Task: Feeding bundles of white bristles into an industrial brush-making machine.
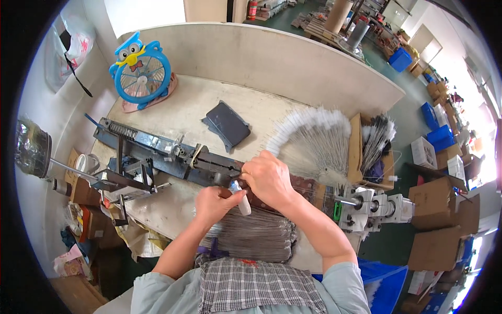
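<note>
My left hand point(213, 205) is closed, thumb and fingers pinching a small white tube-like piece point(244, 207) with a bluish end. Just to the right and slightly farther off, my right hand point(267, 179) has its fingers bent together at the near side of a long dark metal bench fixture point(209, 163). What those fingers grip is hidden. Under and in front of my hands lies a thick bundle of thin grey wires point(256, 235). Beyond my right hand, thin wire-stemmed brushes with white bristle tips point(314, 131) spread out in a fan.
A cardboard box point(356, 149) of more brushes stands at right, near a metal clamp-like machine point(374, 206). A cranked metal device point(123, 183) is at left. A dark phone-like slab point(228, 124) and a blue cartoon fan point(142, 78) sit farther back, before a low partition point(261, 55).
</note>
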### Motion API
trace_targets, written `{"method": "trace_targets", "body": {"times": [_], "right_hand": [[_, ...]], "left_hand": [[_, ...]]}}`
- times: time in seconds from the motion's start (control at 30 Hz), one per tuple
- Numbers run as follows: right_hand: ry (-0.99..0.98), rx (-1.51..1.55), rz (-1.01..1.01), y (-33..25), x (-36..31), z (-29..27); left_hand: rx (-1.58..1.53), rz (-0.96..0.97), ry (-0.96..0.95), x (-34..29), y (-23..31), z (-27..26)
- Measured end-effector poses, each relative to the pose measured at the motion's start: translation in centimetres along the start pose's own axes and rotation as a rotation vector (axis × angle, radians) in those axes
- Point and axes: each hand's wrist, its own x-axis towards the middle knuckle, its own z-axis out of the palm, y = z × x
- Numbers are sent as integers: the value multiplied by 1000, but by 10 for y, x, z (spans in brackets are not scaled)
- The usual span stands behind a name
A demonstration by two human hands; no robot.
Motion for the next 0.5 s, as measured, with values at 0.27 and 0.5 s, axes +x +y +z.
{"method": "trace_targets", "body": {"times": [0.27, 0.5], "right_hand": [[290, 51, -100, 9, -33, -32], [131, 188, 0, 24, -77, 19]], "left_hand": [[-542, 125, 26, -1, -18, 40], [-675, 129, -24, 1, -5, 49]]}}
